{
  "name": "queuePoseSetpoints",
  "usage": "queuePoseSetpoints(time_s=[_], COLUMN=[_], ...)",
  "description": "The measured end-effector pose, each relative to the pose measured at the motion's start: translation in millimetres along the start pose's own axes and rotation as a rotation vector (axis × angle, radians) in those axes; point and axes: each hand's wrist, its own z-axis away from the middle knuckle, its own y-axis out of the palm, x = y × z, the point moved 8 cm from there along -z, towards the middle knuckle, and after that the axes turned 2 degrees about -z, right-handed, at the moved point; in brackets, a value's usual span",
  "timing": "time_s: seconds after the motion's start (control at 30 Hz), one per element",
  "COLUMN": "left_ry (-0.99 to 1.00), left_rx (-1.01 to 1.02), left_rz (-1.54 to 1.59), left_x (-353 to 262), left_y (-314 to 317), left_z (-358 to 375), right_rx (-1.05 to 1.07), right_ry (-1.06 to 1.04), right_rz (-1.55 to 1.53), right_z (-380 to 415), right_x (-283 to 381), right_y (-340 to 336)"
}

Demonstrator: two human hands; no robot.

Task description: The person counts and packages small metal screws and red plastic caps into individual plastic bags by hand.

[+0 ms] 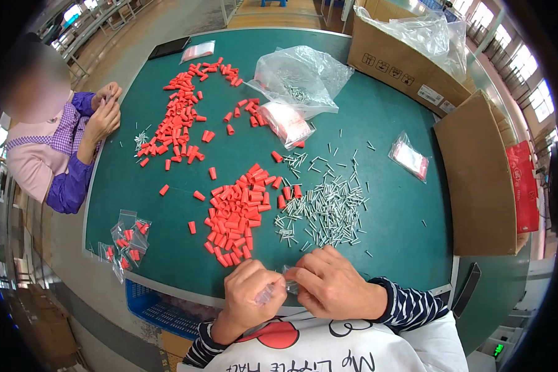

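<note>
My left hand (251, 292) is closed round a small clear plastic bag (265, 294) at the near edge of the table. Beside it, my right hand (330, 285) pinches the bag's other end, with fingers curled. What lies inside the bag is mostly hidden by my fingers. Just beyond my left hand is a heap of red tapered plastic caps (235, 214). A pile of small silver screws (328, 211) lies beyond my right hand.
Across the green table (403, 204) are more red caps (181, 111), a clear bag of screws (301, 80), bundles of small bags (409, 158) and filled bags (130, 239). Cardboard boxes (477, 180) stand right. A co-worker (62, 136) sits left; a blue basket (161, 310) is below.
</note>
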Motion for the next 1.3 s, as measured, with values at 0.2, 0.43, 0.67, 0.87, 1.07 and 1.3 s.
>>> queuePoseSetpoints(time_s=[0.2, 0.43, 0.67, 0.87, 1.07, 1.3], left_ry=[-0.011, -0.232, -0.111, -0.130, -0.250, -0.235], left_rx=[0.017, 0.157, 0.235, 0.167, 0.033, -0.004], left_rz=[0.020, 0.065, 0.101, 0.140, 0.215, 0.199], left_x=[-10.1, -1.9, -0.7, 11.4, 29.0, 38.2], left_y=[-3.0, -2.2, 10.1, 3.9, -5.2, -0.5], left_z=[-0.8, -7.0, -5.0, 2.5, 11.5, 16.2], right_rx=[0.055, 0.083, 0.159, 0.094, -0.068, 0.167], right_ry=[-0.063, -0.130, -0.143, -0.128, 0.072, 0.062], right_rz=[0.052, 0.173, 0.054, -0.094, 0.034, 0.364], right_z=[4.3, 11.2, 8.4, -0.3, -28.8, -54.3], right_x=[-0.4, -0.7, 6.2, 3.5, -35.0, -51.1], right_y=[-1.7, -7.7, -8.5, -9.3, -17.2, 17.7])
